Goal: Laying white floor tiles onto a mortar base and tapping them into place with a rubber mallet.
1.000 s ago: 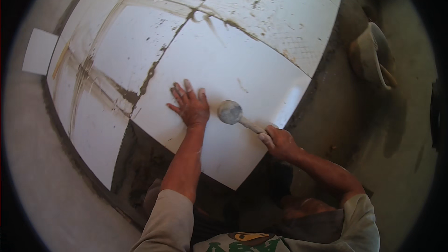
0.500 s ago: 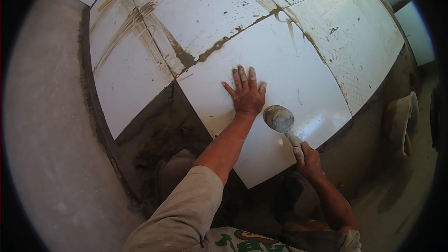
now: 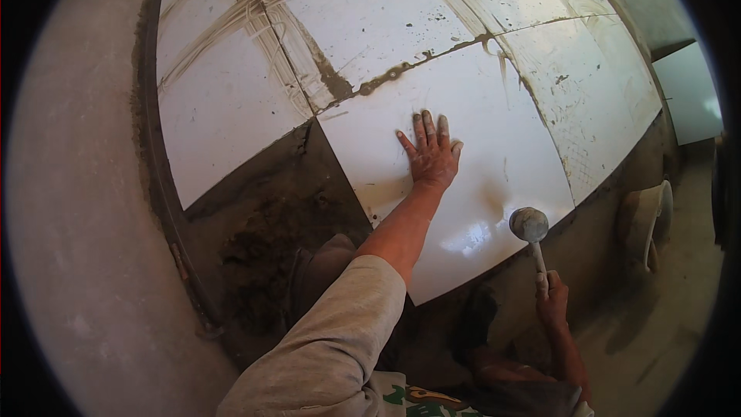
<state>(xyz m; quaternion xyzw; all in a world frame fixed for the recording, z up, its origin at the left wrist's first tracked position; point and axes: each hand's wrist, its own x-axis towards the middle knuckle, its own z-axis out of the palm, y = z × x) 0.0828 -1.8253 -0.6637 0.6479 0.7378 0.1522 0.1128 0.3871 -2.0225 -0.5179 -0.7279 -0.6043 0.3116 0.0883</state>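
Note:
My left hand lies flat on a large white floor tile, its fingers spread and dusted with pale mortar. To the right, my right hand grips the handle of a mallet with a round, grey-smeared head. The mallet head is over the tile's right front edge, and I cannot tell how high it hangs. Along the tile's far edge runs a joint filled with wet brown mortar. Left of the tile, a patch of dark, rough mortar bed lies exposed.
Other laid tiles with brown smears stretch ahead. A mortar-stained bucket lies on its side at the right, with a loose white tile beyond it. A bare grey wall borders the left. A hammer-like tool lies along its foot.
The mallet and my right hand have swung right and slightly down, toward the tile's edge. My left hand stays flat on the tile. The whole view has shifted a little.

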